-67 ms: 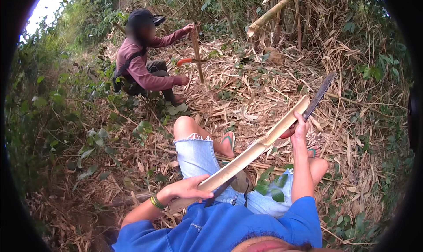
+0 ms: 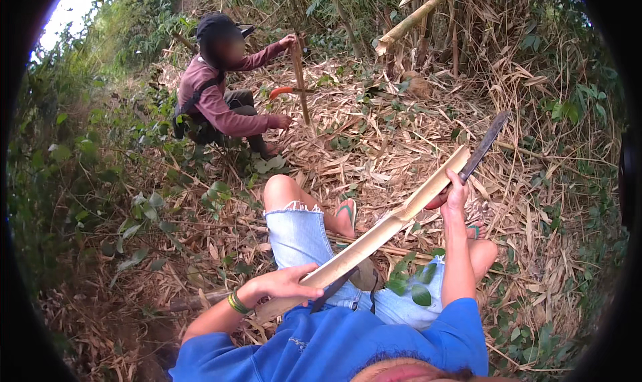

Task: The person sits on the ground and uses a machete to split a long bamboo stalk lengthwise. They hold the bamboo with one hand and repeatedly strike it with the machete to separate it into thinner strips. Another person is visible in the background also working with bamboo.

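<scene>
A long split half of bamboo slants across my lap, its hollow side up and a node ridge near its middle. My left hand is closed around its lower end, the thumb lying along the rim. Toward the far right end, my right hand grips a machete by its reddish handle, which is mostly hidden by the fingers. The dark blade points up and away to the right, beside the bamboo's upper end. That hand also lies close against the bamboo; whether it supports it I cannot tell.
Ahead on the left, another person squats, holding a brown upright stick by its top. An orange-handled tool is at the stick. A cut bamboo pole juts in at upper right. Dry leaves cover the ground.
The other person's head and lower hand have shifted slightly to the right. My hands, the bamboo and the machete look unchanged.
</scene>
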A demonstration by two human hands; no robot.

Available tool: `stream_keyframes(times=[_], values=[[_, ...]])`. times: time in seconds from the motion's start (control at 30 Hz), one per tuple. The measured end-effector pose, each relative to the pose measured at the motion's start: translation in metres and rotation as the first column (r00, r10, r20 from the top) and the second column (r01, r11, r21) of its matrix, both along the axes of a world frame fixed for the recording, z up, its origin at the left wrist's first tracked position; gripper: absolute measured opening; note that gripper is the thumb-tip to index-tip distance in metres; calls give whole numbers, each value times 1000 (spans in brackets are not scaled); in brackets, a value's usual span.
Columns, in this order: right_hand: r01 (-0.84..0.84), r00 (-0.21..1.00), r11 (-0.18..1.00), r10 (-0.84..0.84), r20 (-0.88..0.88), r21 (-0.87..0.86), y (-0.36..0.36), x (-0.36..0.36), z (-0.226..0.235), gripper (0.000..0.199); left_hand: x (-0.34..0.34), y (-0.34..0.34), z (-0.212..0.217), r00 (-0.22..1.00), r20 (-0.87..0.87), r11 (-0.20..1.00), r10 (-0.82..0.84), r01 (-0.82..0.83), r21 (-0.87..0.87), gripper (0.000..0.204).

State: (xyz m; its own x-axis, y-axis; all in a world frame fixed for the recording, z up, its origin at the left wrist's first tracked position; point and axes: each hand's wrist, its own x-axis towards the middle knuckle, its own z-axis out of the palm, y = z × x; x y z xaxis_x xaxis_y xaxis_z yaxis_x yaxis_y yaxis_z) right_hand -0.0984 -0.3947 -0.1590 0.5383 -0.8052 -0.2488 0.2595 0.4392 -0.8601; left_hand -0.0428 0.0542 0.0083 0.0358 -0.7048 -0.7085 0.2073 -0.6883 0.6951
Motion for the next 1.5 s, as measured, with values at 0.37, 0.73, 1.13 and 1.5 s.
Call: stream_keyframes(times=[0.37,0.73,1.13,1.5], values=[[7,1000,994,-9,19,113,23,15,-5,13,25,-68,-39,992,-129,983,-5,-19,-183,58],[-79,984,988,56,-169,-132,12,9,4,40,29,-102,-58,981,-107,978,159,-171,-116,34],[-209,955,941,138,-261,-267,29,14,-4,39,33,-84,-44,963,2,952,270,-267,-152,41],[-341,939,800,271,-210,-493,37,15,-23,21,40,-89,-41,920,-133,905,369,-388,-171,48]])
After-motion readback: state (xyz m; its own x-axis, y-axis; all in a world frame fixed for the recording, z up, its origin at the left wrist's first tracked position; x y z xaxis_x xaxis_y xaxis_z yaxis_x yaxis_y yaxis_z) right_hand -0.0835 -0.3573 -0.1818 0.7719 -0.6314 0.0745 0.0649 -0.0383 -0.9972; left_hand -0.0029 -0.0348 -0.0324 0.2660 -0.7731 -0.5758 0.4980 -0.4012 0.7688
